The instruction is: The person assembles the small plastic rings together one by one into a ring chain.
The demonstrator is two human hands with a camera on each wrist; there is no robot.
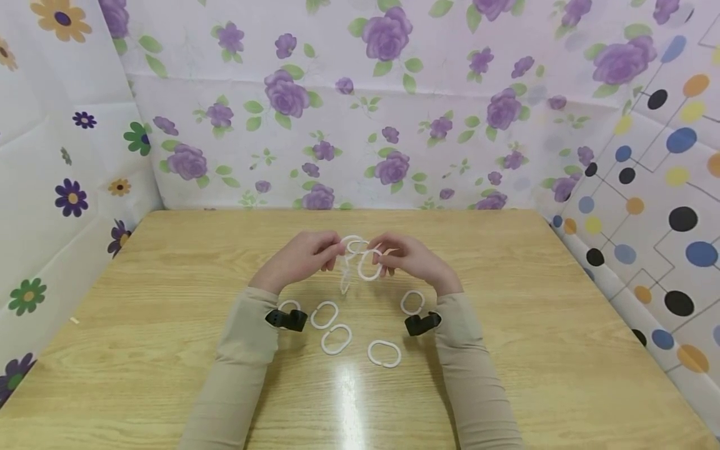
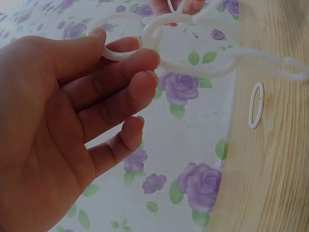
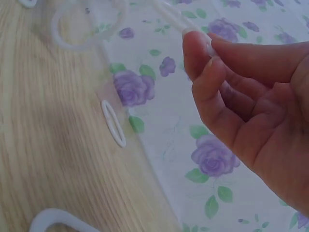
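Above the table, the left hand (image 1: 306, 257) pinches a white oval plastic link (image 2: 115, 56) between thumb and fingers. Joined to it are other white links, one of which hangs down (image 1: 345, 289) between the hands, blurred. Facing it, the right hand (image 1: 415, 257) pinches another white link (image 1: 360, 269) between thumb and fingertips; in the right wrist view this link (image 3: 177, 18) runs up from the fingertips. The held links overlap in the head view, and I cannot tell whether the right hand's link is hooked into the chain.
Loose white links lie on the wooden table (image 1: 169, 350): one (image 1: 312, 319) and another (image 1: 323, 344) near the left wrist, one (image 1: 384, 342) at the front, one (image 1: 402, 305) by the right wrist. Another link (image 1: 289, 301) is partly hidden behind the left wrist's black camera (image 1: 295, 320). Flowered cloth (image 1: 349, 144) stands behind.
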